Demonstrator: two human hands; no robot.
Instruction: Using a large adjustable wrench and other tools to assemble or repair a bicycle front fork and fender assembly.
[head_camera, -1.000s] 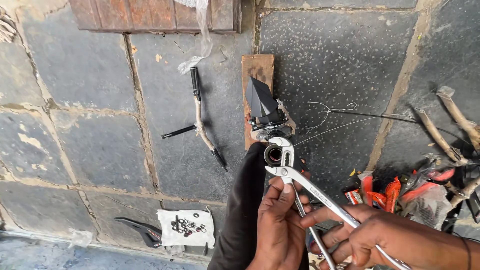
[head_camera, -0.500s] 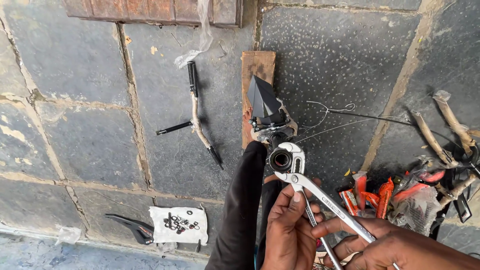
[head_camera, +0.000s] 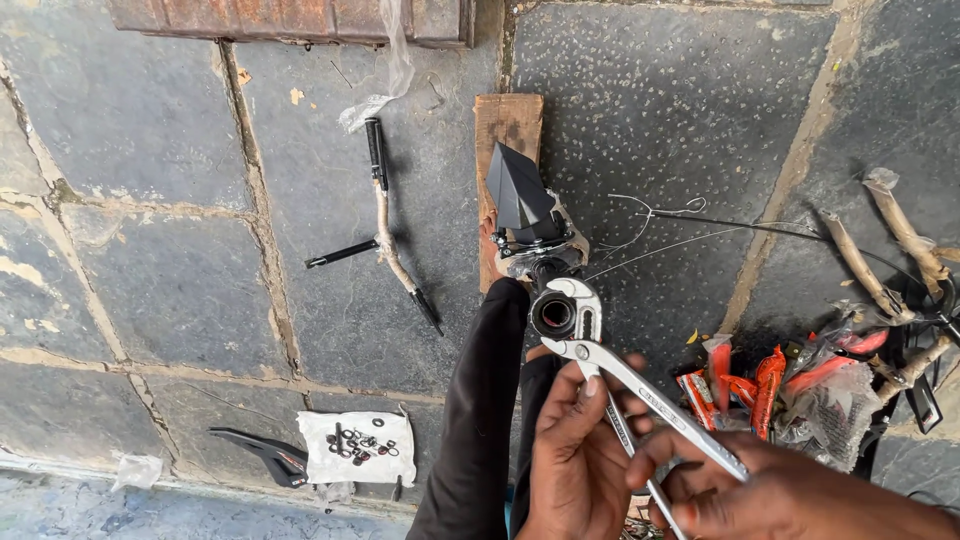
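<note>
While the silver adjustable pliers (head_camera: 640, 395) are clamped by their head around the dark round tube end (head_camera: 553, 314) just below centre of the frame, both handles are gripped lower right: the right hand (head_camera: 790, 495) is wrapped around the handle ends, and the left hand (head_camera: 580, 465) is closed nearer the pivot with a finger laid along the upper handle. That tube belongs to a metal assembly (head_camera: 535, 235) with a black cone-shaped part on top, propped against a wooden block (head_camera: 508, 125) at upper centre. Steel like this is probably stiff and fairly heavy, and the smooth round tube looks slippery, so a slip of the jaws is likely unless the handles are squeezed far out at the ends. Small black rings on a white cloth (head_camera: 358, 447) can be seen lower left, and orange wrappers (head_camera: 760, 375) at right.
</note>
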